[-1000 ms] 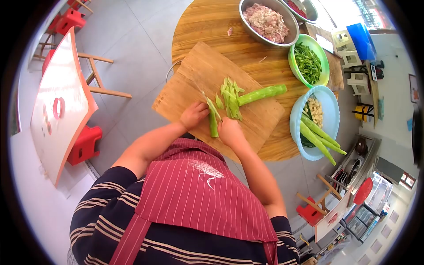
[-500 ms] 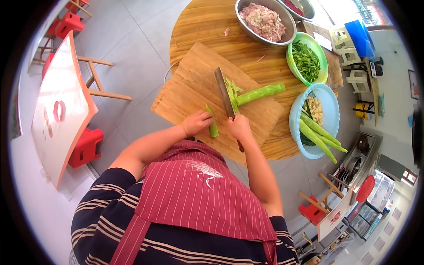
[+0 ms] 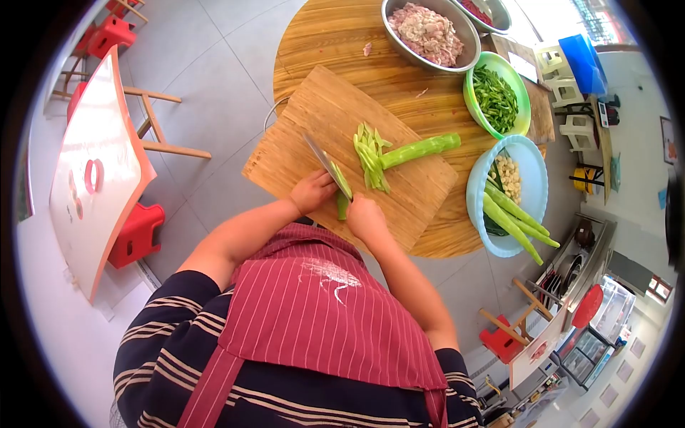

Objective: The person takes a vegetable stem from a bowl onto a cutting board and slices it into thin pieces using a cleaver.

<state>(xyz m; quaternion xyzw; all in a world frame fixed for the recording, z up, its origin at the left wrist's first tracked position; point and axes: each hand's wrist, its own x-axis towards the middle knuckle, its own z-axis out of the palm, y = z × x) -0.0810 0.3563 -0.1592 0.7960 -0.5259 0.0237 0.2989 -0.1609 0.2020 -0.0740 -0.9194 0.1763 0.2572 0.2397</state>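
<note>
On the wooden cutting board (image 3: 314,107), my left hand (image 3: 312,191) holds down a short piece of peeled green stalk (image 3: 342,208) at the near edge. My right hand (image 3: 365,217) is closed around the handle of a kitchen knife (image 3: 318,155). The blade lies along that piece, close to my left fingertips, with a pale green slice (image 3: 341,181) against its side. Farther in, a heap of cut green slices (image 3: 369,153) touches the end of a longer peeled stalk (image 3: 424,150). My right hand hides the knife's handle.
Along the right side of the round wooden table (image 3: 303,43) stand a metal bowl of minced meat (image 3: 467,64), a green bowl of chopped greens (image 3: 526,107) and a blue basin (image 3: 477,189) with garlic and long green stalks (image 3: 510,214). A white table (image 3: 107,157) stands at the left.
My right hand has brought the knife leftward from the slice heap onto the short piece by my left hand. The heap is now fully visible. My left hand has shifted slightly left.
</note>
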